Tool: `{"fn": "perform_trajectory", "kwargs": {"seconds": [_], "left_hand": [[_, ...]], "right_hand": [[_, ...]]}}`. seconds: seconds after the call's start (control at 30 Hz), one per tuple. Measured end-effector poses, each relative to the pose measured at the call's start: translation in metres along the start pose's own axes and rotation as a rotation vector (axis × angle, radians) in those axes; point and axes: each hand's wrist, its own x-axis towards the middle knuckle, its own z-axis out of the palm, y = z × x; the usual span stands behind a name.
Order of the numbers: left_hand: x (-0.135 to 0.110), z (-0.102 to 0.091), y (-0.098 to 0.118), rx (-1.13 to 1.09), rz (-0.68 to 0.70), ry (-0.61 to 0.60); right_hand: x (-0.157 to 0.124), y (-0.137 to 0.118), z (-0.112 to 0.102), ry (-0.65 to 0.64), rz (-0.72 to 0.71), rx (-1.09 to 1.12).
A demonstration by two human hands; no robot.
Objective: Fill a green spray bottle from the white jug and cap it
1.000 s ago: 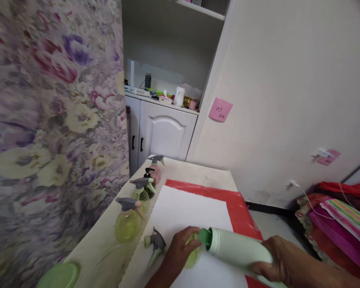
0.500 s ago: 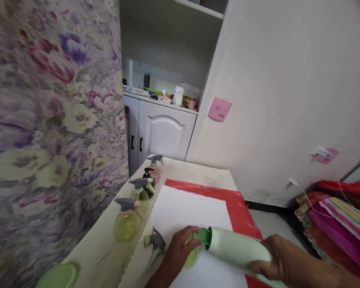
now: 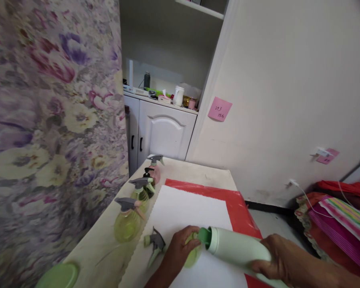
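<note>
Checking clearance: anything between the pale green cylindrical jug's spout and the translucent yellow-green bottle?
Nothing visible. The jug, in the right hand, has its green spout at the top of the bottle; contact is unclear. The left hand grips it close beside the spout. The grey trigger spray head lies left of that hand.

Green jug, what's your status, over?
Left hand holding yellow-green bottle. Right hand holding green jug tilted, spout by bottle's top. Loose spray head beside left hand.
</note>
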Motion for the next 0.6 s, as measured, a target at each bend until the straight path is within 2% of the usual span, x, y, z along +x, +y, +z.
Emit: {"fn": "perform_trajectory", "kwargs": {"seconds": [0.17, 0.47, 0.6], "left_hand": [[0.0005, 0.0006, -0.0019, 0.02, -0.006, 0.011], [0.0011, 0.0013, -0.0032, 0.029, 0.0, 0.002], [0.0006, 0.0011, -0.0004, 0.03, -0.025, 0.021]], "right_hand": [[0.0025, 0.0045, 0.0014, -0.015, 0.004, 0.005], [0.0016, -0.0037, -0.001, -0.016, 0.05, -0.041], [0.0026, 0.0005, 0.0003, -0.006, 0.007, -0.029]]}}
